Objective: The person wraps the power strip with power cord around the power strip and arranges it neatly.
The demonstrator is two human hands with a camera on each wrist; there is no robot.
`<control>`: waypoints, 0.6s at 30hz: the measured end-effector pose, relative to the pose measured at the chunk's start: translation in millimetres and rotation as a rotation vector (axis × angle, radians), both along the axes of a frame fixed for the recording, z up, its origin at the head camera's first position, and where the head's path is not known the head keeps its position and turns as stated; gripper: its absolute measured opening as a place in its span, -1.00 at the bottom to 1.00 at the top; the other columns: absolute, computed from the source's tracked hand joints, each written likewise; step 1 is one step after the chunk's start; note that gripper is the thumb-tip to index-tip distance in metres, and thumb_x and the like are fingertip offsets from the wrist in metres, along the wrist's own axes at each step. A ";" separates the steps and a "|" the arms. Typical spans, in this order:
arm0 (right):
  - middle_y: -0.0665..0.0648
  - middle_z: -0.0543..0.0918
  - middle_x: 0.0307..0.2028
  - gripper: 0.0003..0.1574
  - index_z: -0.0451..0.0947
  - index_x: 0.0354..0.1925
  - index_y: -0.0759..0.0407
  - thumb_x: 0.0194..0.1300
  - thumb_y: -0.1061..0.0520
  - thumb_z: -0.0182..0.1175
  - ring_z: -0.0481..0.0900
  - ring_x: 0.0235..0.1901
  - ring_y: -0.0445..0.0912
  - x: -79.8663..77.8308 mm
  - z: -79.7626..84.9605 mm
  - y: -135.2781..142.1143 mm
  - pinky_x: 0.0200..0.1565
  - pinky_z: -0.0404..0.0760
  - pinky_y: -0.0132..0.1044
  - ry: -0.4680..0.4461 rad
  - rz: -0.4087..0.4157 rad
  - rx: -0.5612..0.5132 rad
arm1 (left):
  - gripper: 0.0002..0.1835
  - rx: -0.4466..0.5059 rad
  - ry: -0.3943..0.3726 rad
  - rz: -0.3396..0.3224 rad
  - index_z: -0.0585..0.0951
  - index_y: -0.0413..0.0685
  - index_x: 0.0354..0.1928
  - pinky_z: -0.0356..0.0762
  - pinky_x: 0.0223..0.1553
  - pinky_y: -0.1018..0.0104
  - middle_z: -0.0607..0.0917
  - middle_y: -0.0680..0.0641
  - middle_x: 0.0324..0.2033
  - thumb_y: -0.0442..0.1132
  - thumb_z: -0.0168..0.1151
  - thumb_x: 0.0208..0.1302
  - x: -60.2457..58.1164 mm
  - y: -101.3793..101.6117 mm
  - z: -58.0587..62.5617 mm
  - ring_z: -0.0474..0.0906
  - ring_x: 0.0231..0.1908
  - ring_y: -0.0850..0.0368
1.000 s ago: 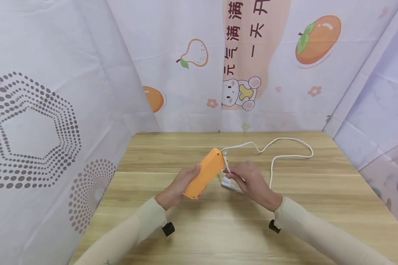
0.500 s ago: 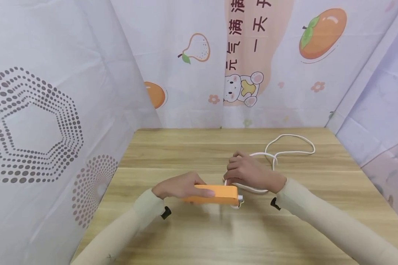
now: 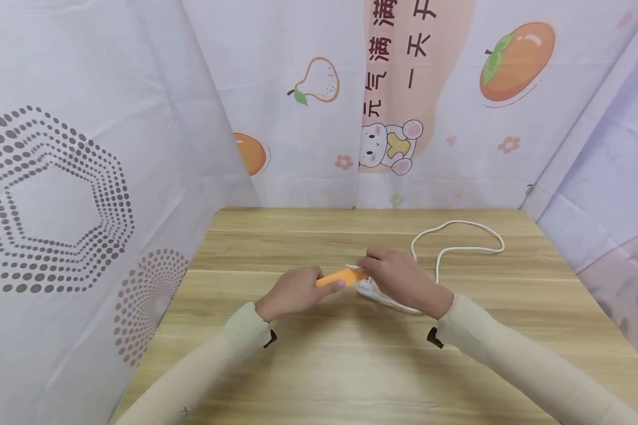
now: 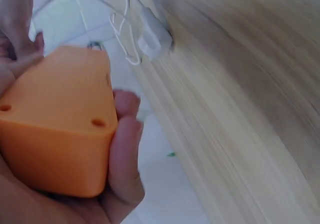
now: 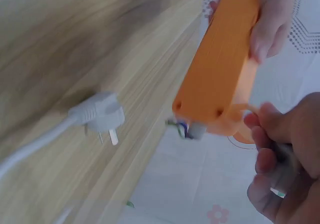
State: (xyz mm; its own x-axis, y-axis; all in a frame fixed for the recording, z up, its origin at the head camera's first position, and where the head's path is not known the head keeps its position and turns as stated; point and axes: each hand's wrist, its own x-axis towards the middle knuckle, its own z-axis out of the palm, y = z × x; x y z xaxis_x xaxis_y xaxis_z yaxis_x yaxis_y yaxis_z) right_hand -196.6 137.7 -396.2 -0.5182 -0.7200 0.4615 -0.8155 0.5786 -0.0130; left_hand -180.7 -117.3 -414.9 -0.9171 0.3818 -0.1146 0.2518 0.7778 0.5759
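Observation:
My left hand (image 3: pixel 292 290) grips an orange plastic casing (image 3: pixel 345 276) above the table, thumb along its near side. Screw holes show at both ends of the casing (image 5: pixel 217 59) in the right wrist view. Short coloured wires (image 5: pixel 179 127) stick out beside a pale connector (image 5: pixel 196 130) at its far end. My right hand (image 3: pixel 406 283) is at that end with fingers curled, apparently pinching the end of a white cord (image 3: pixel 470 249). A blurred orange part (image 5: pixel 245 106) shows at its thumb; the fingers hide most of what they hold.
A white mains plug (image 3: pixel 368 289) lies on the wooden table (image 3: pixel 319 378) just under the hands. Its cord loops over the back right of the table. Printed white curtains (image 3: pixel 308 177) hang behind and along both sides.
The casing was tilted upward, then lowered nearly level, and now is raised again with its end turned toward the right hand. The right hand has moved onto that end; the cord's loop has shifted.

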 end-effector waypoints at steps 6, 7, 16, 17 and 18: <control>-0.04 0.55 -0.41 -0.77 0.72 -0.02 0.20 0.35 0.23 0.39 0.44 -0.53 -0.23 6.4 -5.5 -0.6 -0.47 0.50 -0.34 -0.072 -0.044 -0.121 | -0.28 0.097 0.045 0.073 0.61 -0.07 -0.18 0.31 -0.60 0.29 0.62 0.03 -0.60 0.50 0.02 0.36 -5.4 -3.4 -7.3 0.41 -0.68 0.19; -0.04 0.57 -0.42 -0.78 0.72 -0.02 0.21 0.36 0.23 0.37 0.44 -0.54 -0.24 7.5 -6.2 -1.0 -0.48 0.50 -0.35 -0.078 -0.051 -0.146 | -0.26 0.129 0.038 0.080 0.62 -0.09 -0.13 0.31 -0.61 0.29 0.64 -0.01 -0.57 0.50 0.02 0.36 -5.6 -3.8 -8.0 0.43 -0.68 0.19; -0.22 0.45 -0.60 -0.88 0.60 -0.31 0.01 0.40 0.19 0.32 0.35 -0.58 -0.36 15.1 -20.4 -4.8 -0.48 0.43 -0.35 -0.235 -0.015 -0.327 | -0.16 0.569 -0.200 0.211 0.63 -0.18 0.05 0.56 -0.44 0.22 0.66 -0.22 -0.28 0.52 -0.01 0.36 -9.1 -8.2 -5.4 0.66 -0.33 -0.26; -0.22 0.45 -0.59 -0.85 0.59 -0.33 -0.01 0.38 0.20 0.33 0.36 -0.56 -0.34 15.4 -24.1 -4.1 -0.43 0.46 -0.32 -0.237 0.009 -0.327 | -0.16 0.626 -0.232 0.214 0.63 -0.19 0.07 0.57 -0.43 0.22 0.65 -0.21 -0.27 0.51 0.00 0.37 -9.5 -9.3 -4.5 0.65 -0.33 -0.23; -0.21 0.46 -0.58 -0.85 0.58 -0.32 -0.01 0.36 0.21 0.33 0.38 -0.53 -0.34 15.6 -27.2 -3.3 -0.38 0.48 -0.30 -0.232 0.032 -0.321 | -0.17 0.677 -0.257 0.206 0.63 -0.20 0.09 0.57 -0.43 0.22 0.65 -0.20 -0.27 0.49 0.00 0.38 -10.0 -10.3 -3.9 0.64 -0.35 -0.20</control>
State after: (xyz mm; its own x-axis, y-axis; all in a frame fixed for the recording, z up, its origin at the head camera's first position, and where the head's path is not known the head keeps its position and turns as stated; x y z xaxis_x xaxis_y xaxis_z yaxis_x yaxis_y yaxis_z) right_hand -181.0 134.4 -423.4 -0.6146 -0.5759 0.5392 -0.7874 0.4892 -0.3751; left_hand -190.7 -127.6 -418.8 -0.9537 0.2683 -0.1362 -0.0678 0.2493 0.9660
